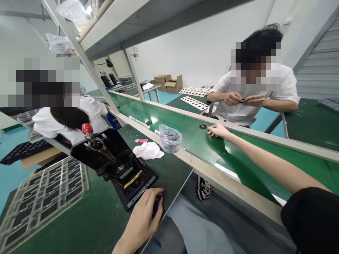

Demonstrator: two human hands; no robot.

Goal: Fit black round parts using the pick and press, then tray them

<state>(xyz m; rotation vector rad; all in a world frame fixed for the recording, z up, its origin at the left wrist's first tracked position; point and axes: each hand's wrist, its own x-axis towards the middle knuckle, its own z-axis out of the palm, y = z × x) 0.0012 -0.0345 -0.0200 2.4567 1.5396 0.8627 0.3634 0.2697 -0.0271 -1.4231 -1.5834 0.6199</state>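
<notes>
My right hand (219,131) reaches out over the green conveyor belt (190,139), fingers extended and holding nothing I can see. Just beyond its fingertips lies a small round black part (203,126), flat on the belt. At the front edge of the green worktable, my left hand (145,211) rests with fingers and thumb curled. Something dark shows between them, too hidden to name. Near that hand stands a black toggle-clamp press fixture (124,169) with a red-tipped lever (87,129) and a yellow strip on its base.
A clear bag of black parts (171,139) stands at the belt's edge, beside a white cloth (148,151) and a pink item (141,140). Plastic trays (45,197) lie left. Another black part (148,122) is on the belt. Co-workers sit across and left; a shelf hangs overhead.
</notes>
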